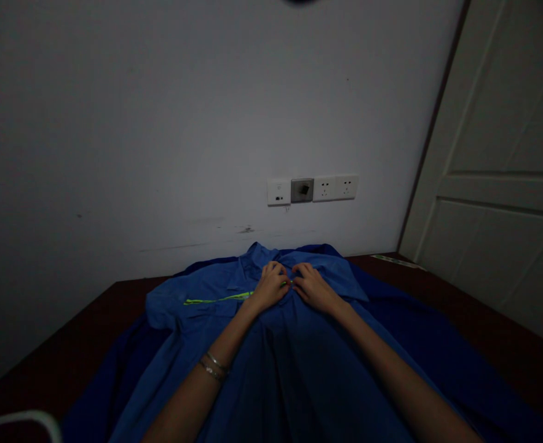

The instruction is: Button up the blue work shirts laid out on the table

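A blue work shirt [216, 320] with a yellow-green stripe [218, 299] across its chest lies spread on a dark brown table [474, 307]. Both my hands are at its collar, close together. My left hand [271, 287] has its fingers curled and pinching the shirt front just below the collar; thin bracelets [213, 366] circle that wrist. My right hand [312, 286] mirrors it, fingers bent and pressed into the fabric on the other side of the opening. What the fingertips grip between them is too small to make out.
A white wall rises right behind the table, with a row of sockets and a switch [312, 189]. A white panelled door [506, 184] stands at the right. A curved white edge [22, 420] shows at the bottom left corner.
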`<state>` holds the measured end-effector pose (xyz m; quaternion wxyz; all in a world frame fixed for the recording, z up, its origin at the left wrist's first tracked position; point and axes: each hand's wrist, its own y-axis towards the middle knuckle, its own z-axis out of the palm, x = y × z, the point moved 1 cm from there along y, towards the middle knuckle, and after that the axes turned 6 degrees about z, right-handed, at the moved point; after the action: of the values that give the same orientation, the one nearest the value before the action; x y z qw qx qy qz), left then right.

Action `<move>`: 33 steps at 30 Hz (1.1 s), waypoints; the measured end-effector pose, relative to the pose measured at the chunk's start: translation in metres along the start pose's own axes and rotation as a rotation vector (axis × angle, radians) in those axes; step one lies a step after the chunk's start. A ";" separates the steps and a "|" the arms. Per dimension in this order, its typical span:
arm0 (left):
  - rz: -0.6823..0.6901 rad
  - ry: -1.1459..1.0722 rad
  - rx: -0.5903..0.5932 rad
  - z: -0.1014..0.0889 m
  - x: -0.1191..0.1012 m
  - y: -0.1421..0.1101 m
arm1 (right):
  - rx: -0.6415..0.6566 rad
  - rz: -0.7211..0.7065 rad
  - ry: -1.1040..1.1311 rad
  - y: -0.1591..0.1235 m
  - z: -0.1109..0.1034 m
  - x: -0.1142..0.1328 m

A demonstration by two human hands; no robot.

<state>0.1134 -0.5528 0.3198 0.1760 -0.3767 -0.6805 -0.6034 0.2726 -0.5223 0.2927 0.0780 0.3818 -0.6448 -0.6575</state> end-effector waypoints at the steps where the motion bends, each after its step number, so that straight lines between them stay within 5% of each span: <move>1: -0.004 0.001 0.003 0.001 0.000 0.000 | 0.000 -0.007 -0.008 0.000 0.001 0.000; 13: -0.037 -0.043 -0.002 0.004 0.004 -0.003 | -0.028 -0.029 0.010 -0.001 0.002 -0.001; 23: 0.049 0.057 -0.029 0.002 -0.004 -0.003 | -0.077 0.201 0.176 0.004 0.004 -0.010; 33: 0.133 0.171 -0.001 -0.001 -0.007 -0.002 | -0.039 0.219 0.120 0.004 0.000 -0.006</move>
<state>0.1158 -0.5557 0.3137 0.2730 -0.3683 -0.6362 -0.6206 0.2751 -0.5188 0.2992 0.1952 0.3461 -0.6640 -0.6334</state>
